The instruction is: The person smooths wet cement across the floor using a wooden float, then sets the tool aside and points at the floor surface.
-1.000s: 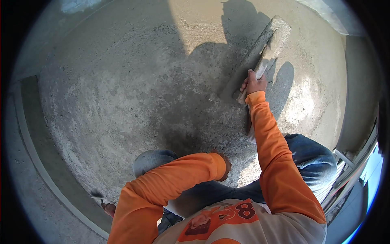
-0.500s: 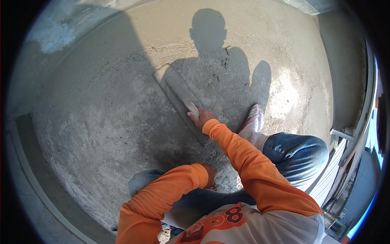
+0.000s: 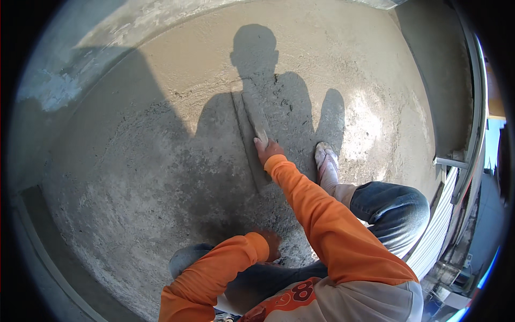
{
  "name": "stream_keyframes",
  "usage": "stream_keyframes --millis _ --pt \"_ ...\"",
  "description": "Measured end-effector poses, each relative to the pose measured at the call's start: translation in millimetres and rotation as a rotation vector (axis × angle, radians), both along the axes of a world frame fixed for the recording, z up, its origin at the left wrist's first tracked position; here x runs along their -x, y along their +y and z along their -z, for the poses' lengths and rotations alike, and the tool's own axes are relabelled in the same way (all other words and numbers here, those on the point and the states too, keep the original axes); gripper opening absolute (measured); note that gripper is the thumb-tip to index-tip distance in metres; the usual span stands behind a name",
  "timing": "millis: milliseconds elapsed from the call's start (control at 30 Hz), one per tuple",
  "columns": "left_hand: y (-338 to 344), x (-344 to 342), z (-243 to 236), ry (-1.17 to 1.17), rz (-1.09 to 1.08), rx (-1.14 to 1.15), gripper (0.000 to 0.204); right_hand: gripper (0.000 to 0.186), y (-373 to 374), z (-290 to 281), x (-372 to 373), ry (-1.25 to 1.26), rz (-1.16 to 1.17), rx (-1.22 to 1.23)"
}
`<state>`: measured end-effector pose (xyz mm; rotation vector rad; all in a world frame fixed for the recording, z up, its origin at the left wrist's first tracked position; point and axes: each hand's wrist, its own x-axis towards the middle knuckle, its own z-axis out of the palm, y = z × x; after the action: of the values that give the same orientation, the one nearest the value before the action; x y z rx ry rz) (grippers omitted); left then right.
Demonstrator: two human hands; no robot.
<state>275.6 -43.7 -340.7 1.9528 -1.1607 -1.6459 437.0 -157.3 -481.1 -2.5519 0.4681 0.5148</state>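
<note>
My right hand (image 3: 267,150) is wrapped round the near end of the long handle of a cement-caked float (image 3: 254,112). The float lies flat on wet grey mortar (image 3: 177,161), its long side running away from me. My left hand (image 3: 271,244) hangs low beside my bent left knee, close above the mortar. Its fingers are in shadow and too unclear to read. Smooth mortar lies farther off, while the patch around the float and nearer me is rough and blotchy.
My right foot (image 3: 326,161), in a mortar-smeared sandal, stands on the surface right of the float. A low wall (image 3: 123,27) borders the far left, and a ledge (image 3: 40,236) runs down the left. A grey wall (image 3: 437,70) and metal frame (image 3: 462,166) stand at right.
The float has swung from a slant toward the far left to nearly straight ahead, with my right hand still on it. The view has shifted slightly; my left hand stays near the knee.
</note>
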Motion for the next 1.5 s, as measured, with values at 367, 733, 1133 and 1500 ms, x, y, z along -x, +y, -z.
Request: stream_keyframes --millis 367,733,1133,1500 --pt "-1 -5 10 0.016 -0.039 0.031 0.047 0.066 -10 -11 21 0.109 -0.063 -0.002" --pt "-7 -6 22 0.080 -0.070 0.064 0.042 0.074 -62 7 30 0.041 0.318 0.030" --pt "2 5 13 0.043 -0.166 0.000 0.042 0.083 -215 42 -190 0.037 0.704 -0.045" --pt "-1 9 -9 0.023 -0.142 0.001 0.041 0.075 -83 49 -197 -0.136 0.188 0.113"
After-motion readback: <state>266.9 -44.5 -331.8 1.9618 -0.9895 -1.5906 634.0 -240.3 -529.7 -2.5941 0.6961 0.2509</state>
